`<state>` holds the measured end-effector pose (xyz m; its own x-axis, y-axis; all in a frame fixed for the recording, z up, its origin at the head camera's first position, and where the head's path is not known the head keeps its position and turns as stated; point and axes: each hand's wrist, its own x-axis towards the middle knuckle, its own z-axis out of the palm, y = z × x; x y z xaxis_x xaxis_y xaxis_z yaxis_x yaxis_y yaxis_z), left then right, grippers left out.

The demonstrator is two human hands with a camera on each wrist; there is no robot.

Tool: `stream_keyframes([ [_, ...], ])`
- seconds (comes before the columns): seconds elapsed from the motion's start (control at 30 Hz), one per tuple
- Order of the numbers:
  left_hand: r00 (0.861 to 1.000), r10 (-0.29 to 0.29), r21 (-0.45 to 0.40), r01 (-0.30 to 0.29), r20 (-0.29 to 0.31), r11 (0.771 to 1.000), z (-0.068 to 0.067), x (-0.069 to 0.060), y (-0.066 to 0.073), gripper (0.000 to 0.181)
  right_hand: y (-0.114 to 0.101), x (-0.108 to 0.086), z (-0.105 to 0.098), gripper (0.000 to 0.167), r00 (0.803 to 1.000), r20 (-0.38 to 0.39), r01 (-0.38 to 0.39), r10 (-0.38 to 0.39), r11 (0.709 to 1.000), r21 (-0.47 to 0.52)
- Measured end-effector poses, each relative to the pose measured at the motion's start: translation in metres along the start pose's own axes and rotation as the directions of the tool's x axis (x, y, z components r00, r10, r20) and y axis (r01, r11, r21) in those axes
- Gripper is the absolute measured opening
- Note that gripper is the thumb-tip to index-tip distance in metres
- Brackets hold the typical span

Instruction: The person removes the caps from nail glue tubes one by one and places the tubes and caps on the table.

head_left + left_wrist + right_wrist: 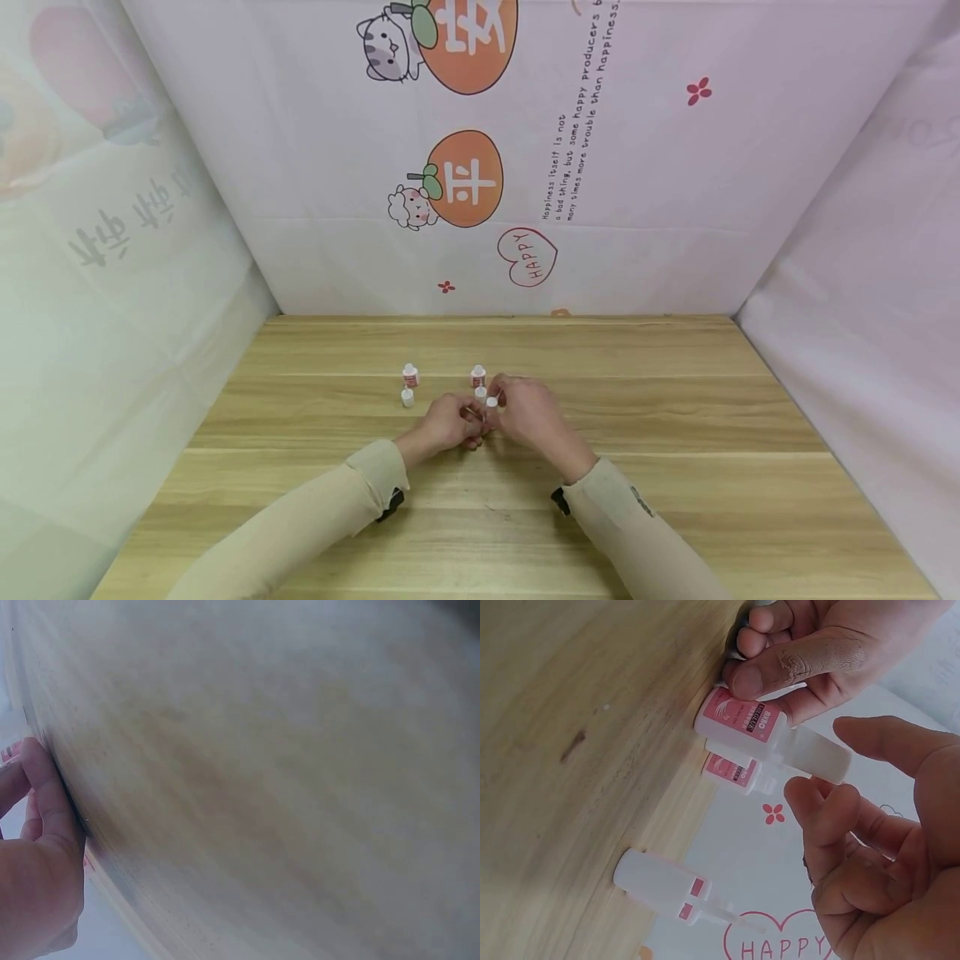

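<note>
My left hand (450, 421) holds a small white bottle (742, 720) with a pink label and a white cap (817, 756); its thumb lies along the label in the right wrist view. My right hand (892, 832) is at that cap, thumb tip on one side and bent fingers on the other. A slight gap shows at the thumb; whether the fingertips touch the cap is hard to tell. Behind the held bottle stands a similar bottle (731, 771). Little of my left hand (41, 847) shows in the left wrist view, and its hold is hidden there.
Another small bottle (410, 377) stands further left on the wooden table (637, 400). Before it a white cap (407, 399) stands with a thin tip upward. A similar white cap (481, 392) is close to the hands. White printed cloth (630, 167) encloses the table's back and sides.
</note>
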<state>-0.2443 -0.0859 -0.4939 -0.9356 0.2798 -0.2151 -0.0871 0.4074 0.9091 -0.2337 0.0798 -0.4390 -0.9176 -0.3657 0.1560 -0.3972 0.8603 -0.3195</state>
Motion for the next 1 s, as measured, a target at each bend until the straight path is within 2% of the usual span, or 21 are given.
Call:
stream_keyframes([
  [0.33,1.000,-0.013,-0.004,0.013,0.007,1.000,-0.0007,0.0003,0.0007,0.015,0.0001,-0.0004,0.0001,0.014,1.000,-0.014,0.023,-0.023,0.999,-0.025],
  [0.87,1.000,-0.002,0.006,0.002,0.001,1.000,-0.0004,-0.0005,0.0015,0.015,0.0009,-0.0010,-0.0009,0.015,0.998,-0.017,0.054,-0.055,0.998,-0.043],
  [1.0,1.000,-0.001,0.003,0.001,0.002,1.000,-0.0001,-0.0005,0.0003,0.016,0.0007,-0.0019,-0.0011,0.016,0.999,-0.013,0.037,-0.037,0.999,-0.023],
])
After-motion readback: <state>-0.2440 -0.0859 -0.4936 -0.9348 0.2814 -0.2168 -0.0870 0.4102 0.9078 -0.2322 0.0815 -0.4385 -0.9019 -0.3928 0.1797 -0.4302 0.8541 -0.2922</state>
